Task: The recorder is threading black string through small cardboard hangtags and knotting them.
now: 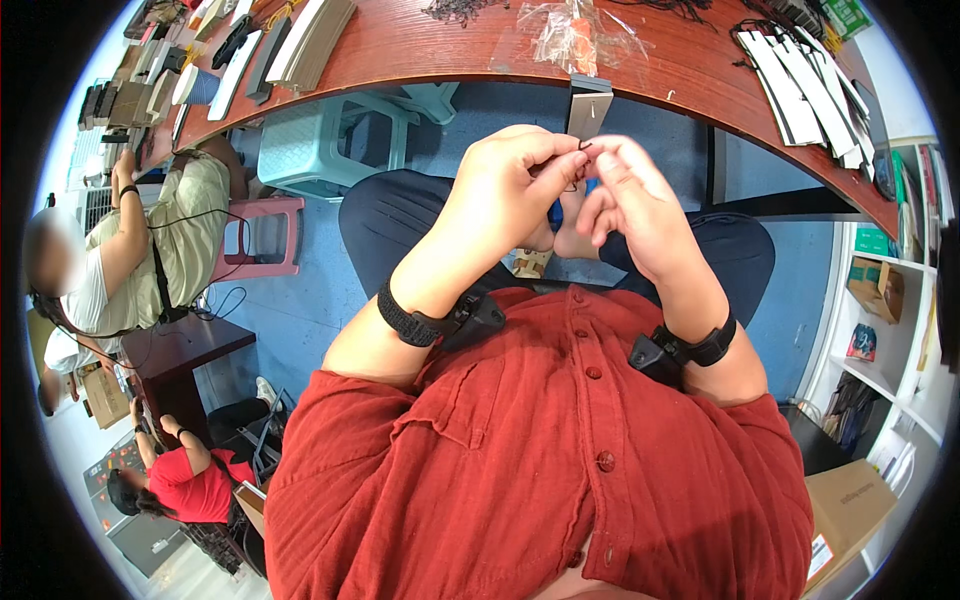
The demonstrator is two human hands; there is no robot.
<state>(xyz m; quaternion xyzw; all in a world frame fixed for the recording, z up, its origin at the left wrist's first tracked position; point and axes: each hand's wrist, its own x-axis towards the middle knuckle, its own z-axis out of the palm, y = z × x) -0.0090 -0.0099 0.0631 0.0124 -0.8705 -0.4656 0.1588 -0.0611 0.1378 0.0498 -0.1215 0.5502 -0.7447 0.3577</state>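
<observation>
My left hand is closed in a pinch, thumb against index finger, on a thin black cord. Close against it, my right hand also pinches the cord, its other fingers loosely curled. Most of the cord is hidden by the fingers, so its full shape cannot be made out. Just beyond my fingertips, a beige strip with a small white mark juts from a dark grey holder at the table's near edge.
The reddish-brown table bears clear plastic wrap, black cords, white strips at right and stacked strips at left. A light-blue stool stands underneath. Shelves line the right; two people sit at left.
</observation>
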